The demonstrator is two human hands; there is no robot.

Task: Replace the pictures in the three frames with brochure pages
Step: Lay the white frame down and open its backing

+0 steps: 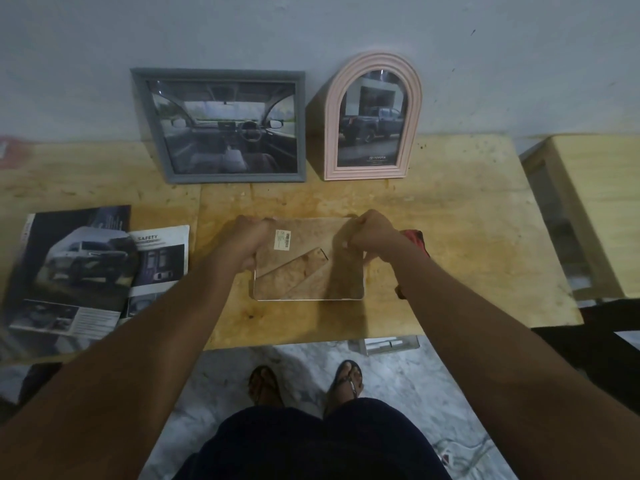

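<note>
A clear acrylic frame [308, 271] with a white barcode sticker lies on the wooden table [450, 237], with nothing in it. My left hand [247, 242] grips its upper left corner. My right hand [372, 239] grips its upper right corner. Against the wall stands a grey rectangular frame [228, 126] showing a car interior. Beside it stands a pink arched frame [373, 119] showing a dark pickup truck. An open car brochure [86, 271] lies at the left of the table.
A red object [417, 239] shows behind my right wrist, mostly hidden. A second wooden table [595, 209] stands to the right. The wall runs directly behind the frames. My feet in sandals are on the marble floor below the table edge.
</note>
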